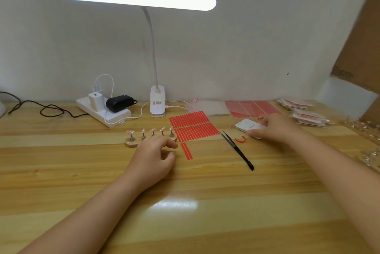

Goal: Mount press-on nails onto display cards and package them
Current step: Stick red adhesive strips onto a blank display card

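Pink press-on nails (152, 130), five in number, stand on small pegs along a wooden holder (131, 142) near the middle of the desk (205, 223); none has been taken off, so mounting of this set is judged not yet begun. The holder's long axis runs left to right across the desk, and the nails point upward, tilted somewhat on their pegs. The left hand (156, 158) rests on the desk just in front of the holder, fingers loosely curled and grasping nothing; whether it touches the holder cannot be told. The right hand (274, 128) is at a white card or small box (245, 125) to the right, its fingers (255, 135) on the near edge; whether they pinch it or merely press on it cannot be told. A sheet of red adhesive strips (193, 125) lies between the hands, two strips (186, 151) lying apart just below it. Black tweezers (236, 149) lie untouched, angled from upper left to lower right. A stack of packets (304, 114) at far right may be finished work; contents too small to confirm. Remaining, as judged: mounting and bagging.
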`<action>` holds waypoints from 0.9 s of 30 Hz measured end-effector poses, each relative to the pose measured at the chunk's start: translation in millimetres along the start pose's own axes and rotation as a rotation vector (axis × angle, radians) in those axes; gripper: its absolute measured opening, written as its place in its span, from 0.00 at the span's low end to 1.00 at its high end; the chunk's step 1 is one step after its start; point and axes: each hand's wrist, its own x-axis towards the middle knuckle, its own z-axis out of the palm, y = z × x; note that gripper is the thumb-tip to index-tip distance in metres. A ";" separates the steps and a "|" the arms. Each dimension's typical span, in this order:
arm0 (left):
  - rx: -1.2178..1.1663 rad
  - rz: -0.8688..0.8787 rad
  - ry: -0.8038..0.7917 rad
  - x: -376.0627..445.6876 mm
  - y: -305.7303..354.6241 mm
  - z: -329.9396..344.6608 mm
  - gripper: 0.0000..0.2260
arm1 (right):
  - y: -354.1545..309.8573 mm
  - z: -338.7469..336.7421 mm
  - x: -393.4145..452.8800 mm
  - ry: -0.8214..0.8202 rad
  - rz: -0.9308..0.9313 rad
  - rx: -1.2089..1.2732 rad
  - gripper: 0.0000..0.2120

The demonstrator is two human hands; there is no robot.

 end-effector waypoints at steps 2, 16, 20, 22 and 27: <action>0.001 -0.004 -0.005 0.0 0.0 -0.1 0.08 | 2.7 -1.1 -0.9 0.016 0.011 0.076 0.33; -0.049 0.025 0.040 -1.5 1.3 -1.0 0.08 | 3.9 -7.0 -13.5 0.168 -0.123 -0.147 0.15; -0.048 0.022 0.044 -1.6 1.2 -1.0 0.08 | -0.4 -7.3 -15.2 0.377 -0.012 -0.258 0.10; -0.045 0.017 0.046 -0.8 1.2 -1.0 0.08 | -4.4 -7.6 -17.7 0.437 0.028 -0.272 0.09; -0.047 0.031 0.080 -0.2 1.9 0.0 0.07 | -30.5 -13.3 -33.7 0.611 -0.084 -0.209 0.10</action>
